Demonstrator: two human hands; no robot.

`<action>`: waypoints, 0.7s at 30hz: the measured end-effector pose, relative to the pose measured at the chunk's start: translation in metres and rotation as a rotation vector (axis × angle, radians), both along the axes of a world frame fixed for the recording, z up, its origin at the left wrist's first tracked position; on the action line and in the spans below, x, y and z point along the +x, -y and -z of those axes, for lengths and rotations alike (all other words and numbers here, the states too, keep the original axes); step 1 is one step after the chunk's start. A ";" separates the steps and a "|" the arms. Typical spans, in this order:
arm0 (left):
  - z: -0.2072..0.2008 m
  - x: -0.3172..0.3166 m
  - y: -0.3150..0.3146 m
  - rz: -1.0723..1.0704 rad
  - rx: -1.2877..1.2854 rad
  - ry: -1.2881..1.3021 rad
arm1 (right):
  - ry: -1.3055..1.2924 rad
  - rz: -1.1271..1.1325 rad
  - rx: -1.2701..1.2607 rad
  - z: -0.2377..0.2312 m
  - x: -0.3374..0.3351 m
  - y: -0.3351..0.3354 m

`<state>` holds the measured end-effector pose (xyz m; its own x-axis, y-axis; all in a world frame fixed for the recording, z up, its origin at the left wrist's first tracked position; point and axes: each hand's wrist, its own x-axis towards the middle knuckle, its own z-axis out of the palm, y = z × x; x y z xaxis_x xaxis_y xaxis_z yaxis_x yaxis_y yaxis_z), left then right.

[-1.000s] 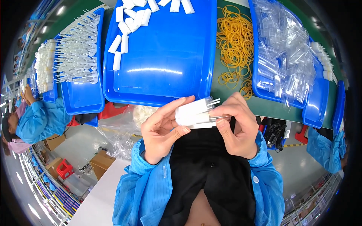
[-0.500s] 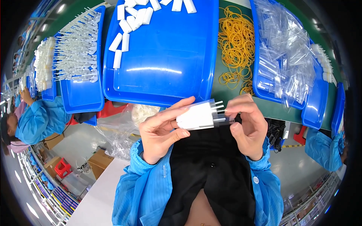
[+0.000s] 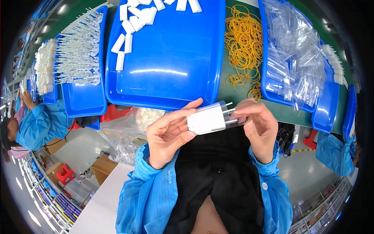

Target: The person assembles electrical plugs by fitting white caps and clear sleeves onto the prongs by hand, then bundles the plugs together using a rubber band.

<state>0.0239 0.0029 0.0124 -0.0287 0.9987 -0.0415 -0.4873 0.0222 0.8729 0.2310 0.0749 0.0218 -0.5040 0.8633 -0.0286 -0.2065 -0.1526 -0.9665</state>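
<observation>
My left hand [image 3: 168, 130] grips a white rectangular bundle [image 3: 208, 119] between its thumb and fingers, over my lap just below the tray's front edge. A clear plastic sleeve [image 3: 223, 105] surrounds the bundle and sticks out past its right end. Thin white sticks [image 3: 229, 110] project from that end. Close to the stick ends is my right hand [image 3: 260, 126], its fingers bent and partly blurred, its thumb apart from the index finger. Whether those fingertips touch the sleeve cannot be made out.
Ahead stands a large blue tray [image 3: 163, 84] with several white blocks [image 3: 128, 43] at its far left. Yellow rubber bands [image 3: 244, 43] lie right of it, then a tray of clear sleeves [image 3: 296, 58]. White stemmed parts [image 3: 80, 50] fill a left tray. Co-workers sit at both sides.
The bundle and my left hand have shifted slightly right. My right thumb has come away from the sleeve end, and the right fingers are blurred by motion.
</observation>
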 end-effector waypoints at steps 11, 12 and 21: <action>0.001 0.004 0.001 0.143 -0.179 0.104 | 0.237 0.184 0.259 0.004 0.000 0.004; 0.002 0.004 0.001 0.121 -0.133 0.044 | 0.237 0.185 0.259 0.004 -0.001 0.004; 0.001 0.007 0.000 0.123 -0.117 0.042 | 0.204 0.089 0.345 0.002 -0.009 0.003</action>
<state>0.0307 0.0031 0.0113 0.0978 0.9828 -0.1565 -0.5107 0.1845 0.8397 0.2223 0.0715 0.0194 -0.4403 0.8799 0.1784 -0.0033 0.1971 -0.9804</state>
